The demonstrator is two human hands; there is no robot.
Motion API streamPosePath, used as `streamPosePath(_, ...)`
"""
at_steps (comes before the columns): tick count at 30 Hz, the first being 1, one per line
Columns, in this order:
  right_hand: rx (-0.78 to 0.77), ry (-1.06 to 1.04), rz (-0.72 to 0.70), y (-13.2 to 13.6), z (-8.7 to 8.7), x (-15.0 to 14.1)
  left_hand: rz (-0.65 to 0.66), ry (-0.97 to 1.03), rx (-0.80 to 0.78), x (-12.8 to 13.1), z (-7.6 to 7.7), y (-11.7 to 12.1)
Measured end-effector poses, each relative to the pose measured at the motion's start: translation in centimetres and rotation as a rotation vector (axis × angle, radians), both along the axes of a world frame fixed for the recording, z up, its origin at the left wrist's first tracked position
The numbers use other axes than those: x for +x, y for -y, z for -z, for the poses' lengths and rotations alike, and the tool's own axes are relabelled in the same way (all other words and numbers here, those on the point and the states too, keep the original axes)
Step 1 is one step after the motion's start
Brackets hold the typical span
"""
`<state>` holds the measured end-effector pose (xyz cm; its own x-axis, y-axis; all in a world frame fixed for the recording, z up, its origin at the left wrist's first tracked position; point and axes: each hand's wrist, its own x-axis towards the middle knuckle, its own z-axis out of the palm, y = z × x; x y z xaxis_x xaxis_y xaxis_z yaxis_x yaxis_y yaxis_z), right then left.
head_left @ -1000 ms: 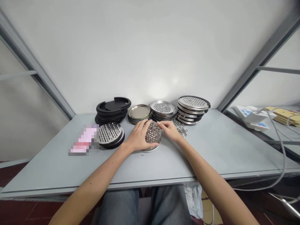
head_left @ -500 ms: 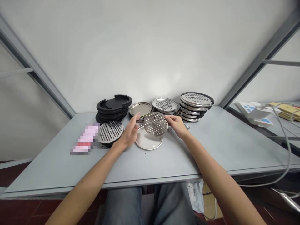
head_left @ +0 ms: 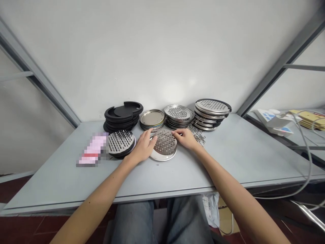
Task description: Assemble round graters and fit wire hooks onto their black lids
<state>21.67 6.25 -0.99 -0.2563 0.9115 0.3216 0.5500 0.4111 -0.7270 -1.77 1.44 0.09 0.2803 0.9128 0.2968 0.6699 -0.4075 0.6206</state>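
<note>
A round perforated metal grater disc (head_left: 165, 143) with raised teeth sits low over a shallow round metal plate (head_left: 163, 158). My right hand (head_left: 186, 138) pinches the disc's right edge between thumb and fingers. On the other side, my left hand (head_left: 144, 146) rests by the plate's left rim, fingers stretched out and thumb apart. Its thumb tip is at the disc's left edge; whether it touches is not clear. Just left of that hand lies a small stack topped by another grater disc (head_left: 121, 142).
Along the wall stand stacked black round holders (head_left: 124, 117), plain metal plates (head_left: 152, 118), metal rings with a grater disc on top (head_left: 178, 113) and assembled graters (head_left: 212, 107). Wire hooks (head_left: 199, 136) lie right of my right hand. A blurred pink item (head_left: 93, 149) lies at left.
My right hand has lowered the grater disc onto or just above the plate, moving slightly left; its teeth now show. My left hand has come closer to the disc's left edge.
</note>
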Motion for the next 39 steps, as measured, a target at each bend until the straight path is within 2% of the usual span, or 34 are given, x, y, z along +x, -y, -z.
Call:
streamPosePath(5,0.032,0.105,-0.046,0.1,0.1,0.0,0.086,-0.185,-0.014,0.1,0.3,0.9)
streamPosePath(12,0.046,0.138,-0.106,0.4,0.2,0.0,0.26,-0.281,-0.065,-0.9,0.2,1.3)
streamPosePath(19,0.077,0.205,-0.1,0.6,-0.1,-0.2,0.22,-0.223,-0.108,-1.2,-0.3,1.3)
streamPosePath(24,0.013,0.179,-0.124,0.8,-0.3,-0.4,0.21,-0.141,-0.21,-1.6,-0.5,1.2)
streamPosePath(31,0.001,0.163,-0.145,1.0,-0.3,-0.7,0.222,-0.125,-0.232,-2.2,-0.4,1.1)
streamPosePath(39,0.163,0.215,-0.094,0.7,0.3,-0.7,0.282,-0.123,-0.236,-1.6,-0.7,1.5)
